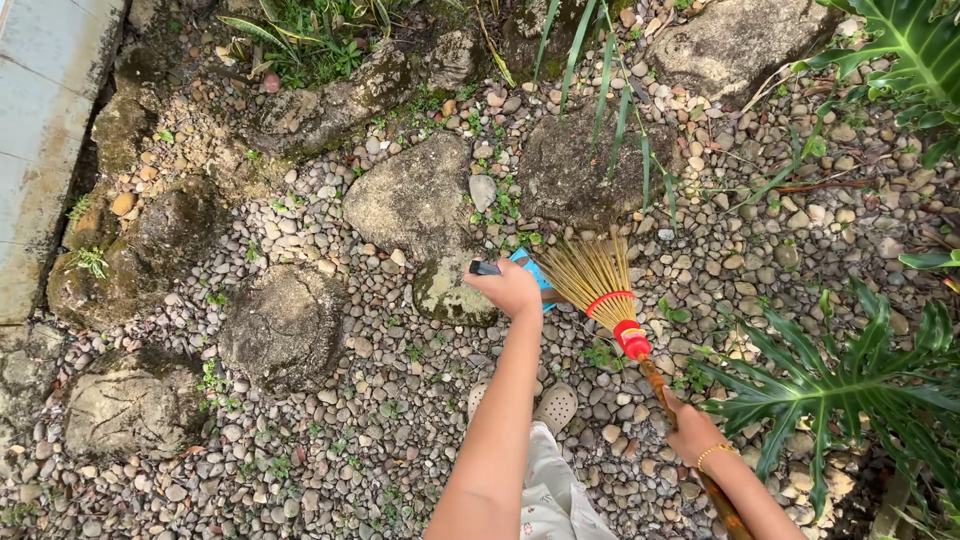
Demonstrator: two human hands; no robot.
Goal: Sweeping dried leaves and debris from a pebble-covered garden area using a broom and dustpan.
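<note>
Straw bristles of my broom (593, 275) rest on pebbles (330, 440); my right hand (693, 432) grips its wooden handle, my left hand (510, 287) closes on a blue dustpan (528, 268), contents hidden. Loose stones could roll underfoot, I judge, or snag the bristles against the boulder (415, 195).

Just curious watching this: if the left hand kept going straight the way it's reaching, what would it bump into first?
Probably the mossy grey rock just beyond the left hand, which grips a blue dustpan; depth is hard to judge.

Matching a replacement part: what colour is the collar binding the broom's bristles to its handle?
Red, on the broom held by the right hand; the head view shows it.
</note>
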